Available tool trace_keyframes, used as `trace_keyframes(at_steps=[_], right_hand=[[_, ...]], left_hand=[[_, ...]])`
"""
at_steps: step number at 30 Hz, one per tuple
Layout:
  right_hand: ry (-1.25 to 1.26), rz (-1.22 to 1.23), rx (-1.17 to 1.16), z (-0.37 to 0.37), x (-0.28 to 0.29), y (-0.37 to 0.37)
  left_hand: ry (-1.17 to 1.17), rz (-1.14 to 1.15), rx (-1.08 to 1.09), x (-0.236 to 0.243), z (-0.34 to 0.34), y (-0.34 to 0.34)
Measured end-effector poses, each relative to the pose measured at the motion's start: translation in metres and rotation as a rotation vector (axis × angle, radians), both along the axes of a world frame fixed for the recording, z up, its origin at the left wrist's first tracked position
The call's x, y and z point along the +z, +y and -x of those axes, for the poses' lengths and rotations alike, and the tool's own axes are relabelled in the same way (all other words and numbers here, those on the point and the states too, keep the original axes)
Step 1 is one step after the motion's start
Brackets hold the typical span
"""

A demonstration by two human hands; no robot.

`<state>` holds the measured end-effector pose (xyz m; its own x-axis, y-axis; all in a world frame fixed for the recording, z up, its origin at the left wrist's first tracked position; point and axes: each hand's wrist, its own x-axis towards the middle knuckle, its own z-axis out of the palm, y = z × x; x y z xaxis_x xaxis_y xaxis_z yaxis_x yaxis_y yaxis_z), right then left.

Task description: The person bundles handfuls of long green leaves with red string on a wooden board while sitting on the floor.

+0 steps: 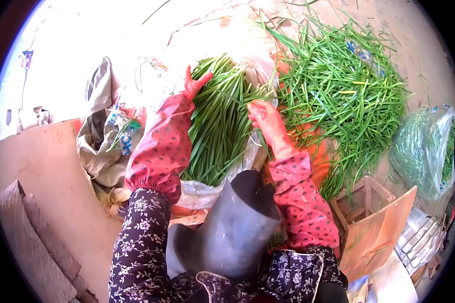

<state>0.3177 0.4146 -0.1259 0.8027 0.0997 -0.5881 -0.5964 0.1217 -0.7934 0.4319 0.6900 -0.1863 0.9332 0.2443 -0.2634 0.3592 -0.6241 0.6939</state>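
Observation:
A thick bundle of garlic chives (220, 121) lies on a clear plastic sheet (199, 194) in front of me, its pale cut ends pointing away. My left hand (192, 85), in a red rubber glove, rests at the bundle's far left edge with thumb and fingers spread. On the right side, my right hand (264, 115) is gloved too, its fingers curled together beside the bundle. A few green blades run close to those fingertips; what they pinch, if anything, is too small to make out. Farther right spreads a large loose heap of chives (344, 96).
A grey rubber boot (232, 227) stands between my arms. A wooden stool (374, 227) lies at the lower right, below a clear bag of greens (422, 151). To the left are crumpled beige cloth (101, 151) and a cardboard sheet (40, 171).

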Motion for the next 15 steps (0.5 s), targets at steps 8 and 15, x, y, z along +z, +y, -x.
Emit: trace_keyframes(at_steps=[8, 15], right_hand=[[0.02, -0.01, -0.093, -0.043, -0.017, 0.017], [0.189, -0.215, -0.349, -0.027, -0.047, -0.013]], left_hand=[[-0.185, -0.421, -0.411, 0.063, 0.086, -0.133], [-0.192, -0.414, -0.564, 0.057, 0.137, -0.184]])
